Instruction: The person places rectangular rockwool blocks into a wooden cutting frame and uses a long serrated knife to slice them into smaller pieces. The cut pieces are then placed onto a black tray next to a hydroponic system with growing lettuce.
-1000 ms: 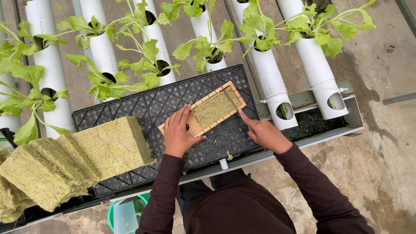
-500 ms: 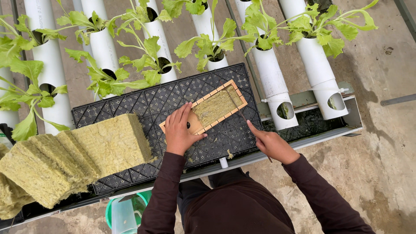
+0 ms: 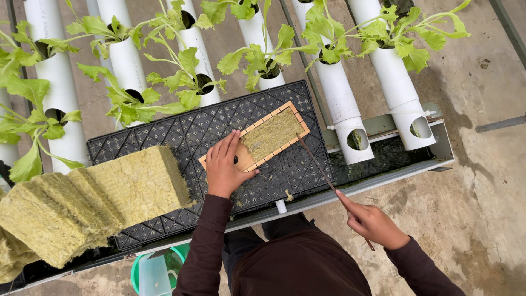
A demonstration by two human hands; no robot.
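A black tray [image 3: 181, 137] with a criss-cross lattice pattern was seen, and a pale orange wooden frame [image 3: 255, 136] was filled with a yellow-green fibrous slab [image 3: 272, 133]. Larger blocks [image 3: 82, 205] of the same mottled yellow-green were noted. White pipes [image 3: 339, 98] were topped by bright green leaves [image 3: 383, 33]. Dark maroon sleeves [image 3: 205, 241] were worn, a thin reddish-brown stick [image 3: 323, 178] was held, and a green bucket [image 3: 156, 271] was glimpsed.

The left hand [image 3: 223, 167] lies flat, palm down, fingers together and pointing up and away — its dark-sleeved forearm runs straight back to the body. The right hand [image 3: 374, 223] sits lower and out to the side, fingers curled in a pinch, elbow bent.
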